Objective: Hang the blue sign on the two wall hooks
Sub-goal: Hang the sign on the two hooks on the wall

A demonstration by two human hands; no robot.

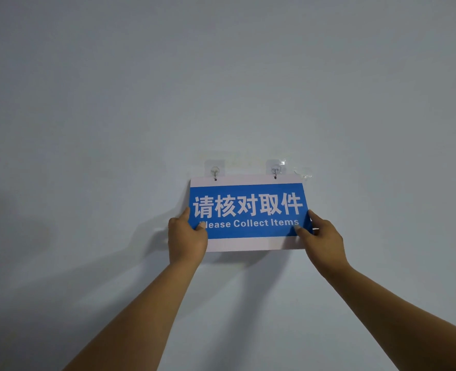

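A: Where does the blue sign (248,213) sit right now?

B: Flat against the wall (114,103), just below centre of your view. Your left hand (186,236) is closed on its lower corner at about 8 o'clock, thumb over the front and fingers behind. Your right hand (322,236) pinches the opposite corner at about 4 o'clock the same way.

A: And the hooks?

B: The left hook (215,171) stands at 11 o'clock of the sign, the right hook (275,170) at 1 o'clock. Each tip meets a small hole in the white top strip. It looks as if both tips reach the holes, but you cannot be sure from here that they pass fully through.

A: So how do you finish this well?

B: Keep both grips even, so the top edge stays level. Let the sign down a touch until each hole bears on the bend of its hook. Loosen one hand first and watch that corner; if it drops, that hole is not seated.

A: Any risk?

B: The hooks are clear stick-on pads, and a spare patch of film (303,172) lies just beside the right one. I judge a downward tug could peel them, so you do not pull.
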